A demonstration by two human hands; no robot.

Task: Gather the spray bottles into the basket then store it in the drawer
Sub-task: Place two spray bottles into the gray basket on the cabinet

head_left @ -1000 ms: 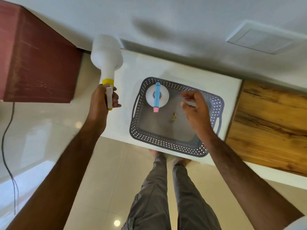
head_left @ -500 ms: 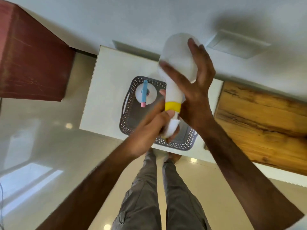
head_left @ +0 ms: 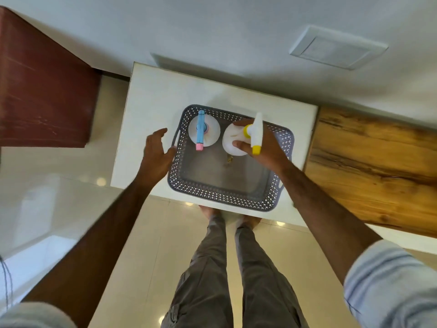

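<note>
The right hand [head_left: 264,144] is gripping the yellow-trigger spray bottle [head_left: 238,140], standing it upright in the grey basket [head_left: 220,197] just beside the blue-trigger spray bottle [head_left: 203,131]. The left hand [head_left: 156,153] is hovering with fingers spread, empty, by the basket's left handle. Half a second ago both hands were holding that bottle in the air above the basket. The basket is sitting at the white desk's [head_left: 151,110] near edge; a wooden surface [head_left: 369,166] is adjoining the desk on the right.
</note>
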